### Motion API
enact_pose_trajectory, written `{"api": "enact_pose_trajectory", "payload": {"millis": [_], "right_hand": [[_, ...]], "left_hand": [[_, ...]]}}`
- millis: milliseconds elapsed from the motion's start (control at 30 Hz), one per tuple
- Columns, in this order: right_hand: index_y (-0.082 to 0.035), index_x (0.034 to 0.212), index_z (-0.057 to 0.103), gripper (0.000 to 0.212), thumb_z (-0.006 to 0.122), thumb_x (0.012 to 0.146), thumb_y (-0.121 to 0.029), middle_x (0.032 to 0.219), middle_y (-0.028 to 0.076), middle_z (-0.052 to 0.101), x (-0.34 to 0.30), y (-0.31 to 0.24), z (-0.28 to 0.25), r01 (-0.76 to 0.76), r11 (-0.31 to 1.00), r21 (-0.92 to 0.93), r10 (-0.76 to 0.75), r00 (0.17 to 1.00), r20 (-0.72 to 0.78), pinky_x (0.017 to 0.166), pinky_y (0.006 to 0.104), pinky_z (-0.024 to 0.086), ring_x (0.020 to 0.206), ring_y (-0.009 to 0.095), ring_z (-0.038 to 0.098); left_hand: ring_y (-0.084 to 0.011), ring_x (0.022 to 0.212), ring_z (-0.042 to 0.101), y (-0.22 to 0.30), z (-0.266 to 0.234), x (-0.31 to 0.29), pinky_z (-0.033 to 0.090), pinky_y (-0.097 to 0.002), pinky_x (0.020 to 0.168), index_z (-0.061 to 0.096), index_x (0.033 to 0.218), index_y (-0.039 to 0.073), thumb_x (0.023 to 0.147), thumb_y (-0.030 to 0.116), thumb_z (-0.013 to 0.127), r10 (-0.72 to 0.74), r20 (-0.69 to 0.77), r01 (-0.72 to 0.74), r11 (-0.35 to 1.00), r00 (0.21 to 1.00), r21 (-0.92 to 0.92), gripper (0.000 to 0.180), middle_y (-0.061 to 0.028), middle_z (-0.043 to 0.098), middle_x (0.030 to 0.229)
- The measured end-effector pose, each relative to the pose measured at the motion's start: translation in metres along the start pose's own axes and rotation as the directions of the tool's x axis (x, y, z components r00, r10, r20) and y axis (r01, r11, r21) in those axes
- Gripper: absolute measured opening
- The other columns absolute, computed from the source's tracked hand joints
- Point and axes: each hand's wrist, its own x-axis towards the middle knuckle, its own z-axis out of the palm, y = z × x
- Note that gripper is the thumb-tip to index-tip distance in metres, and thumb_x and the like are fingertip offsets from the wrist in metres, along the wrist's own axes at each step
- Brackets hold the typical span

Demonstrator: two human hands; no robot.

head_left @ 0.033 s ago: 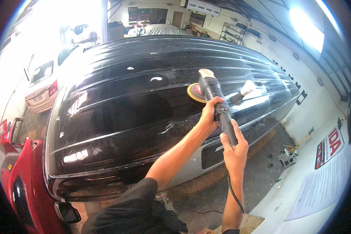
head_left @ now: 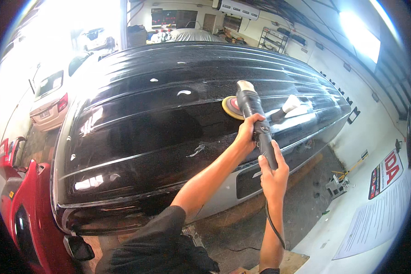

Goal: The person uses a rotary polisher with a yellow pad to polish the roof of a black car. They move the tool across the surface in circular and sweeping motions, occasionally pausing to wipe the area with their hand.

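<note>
Polisher (head_left: 249,103) inside left grip (head_left: 248,129), right grip (head_left: 275,177) around rear handle (head_left: 265,148).

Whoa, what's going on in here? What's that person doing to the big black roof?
The person's bare left grip is wrapped round the middle of a long black power tool, and the bare right grip holds its lower end. Its round, yellow-edged pad is at the ribbed, glossy black vehicle roof; I can't tell whether it's spinning. A few small white marks dot the roof, and a thin black cord hangs below the right grip.
</note>
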Motion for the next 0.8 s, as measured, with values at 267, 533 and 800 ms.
{"api": "enact_pose_trajectory", "payload": {"millis": [267,533,800], "right_hand": [[-0.001,0.152,0.056,0.061,0.075,0.095,-0.007,0.144,0.021,0.067,0.000,0.000,0.011,-0.182,0.973,0.142,0.169,0.981,0.094,0.111,0.0380,0.048,0.131,0.026,0.065],[-0.015,0.154,0.058,0.064,0.079,0.094,-0.021,0.137,0.023,0.071,-0.024,-0.002,0.068,0.227,0.963,0.147,-0.270,0.840,0.471,0.101,0.0396,0.056,0.125,0.030,0.071],[-0.011,0.152,0.059,0.060,0.080,0.096,-0.017,0.130,0.020,0.074,-0.036,-0.017,0.100,0.132,0.955,0.267,-0.274,0.741,0.613,0.093,0.0331,0.056,0.113,0.017,0.067]], "left_hand": [[-0.0220,0.061,0.064,0.021,0.019,-0.045,0.054,-0.0397,0.058,0.066,0.101,-0.001,0.078,0.027,0.081,0.203,-0.358,-0.139,0.970,0.911,0.197,0.039,-0.0081,0.065,0.078],[-0.0266,0.067,0.069,0.093,-0.029,-0.189,0.059,-0.0399,0.066,0.064,0.104,0.002,0.086,0.029,0.074,0.573,-0.427,-0.496,0.819,0.699,0.288,0.034,-0.0121,0.067,0.080],[-0.0242,0.075,0.070,0.115,-0.040,-0.243,0.061,-0.0414,0.074,0.059,0.106,0.003,0.087,0.026,0.070,0.722,-0.391,-0.682,0.682,0.571,0.264,0.032,-0.0101,0.066,0.085]]}}
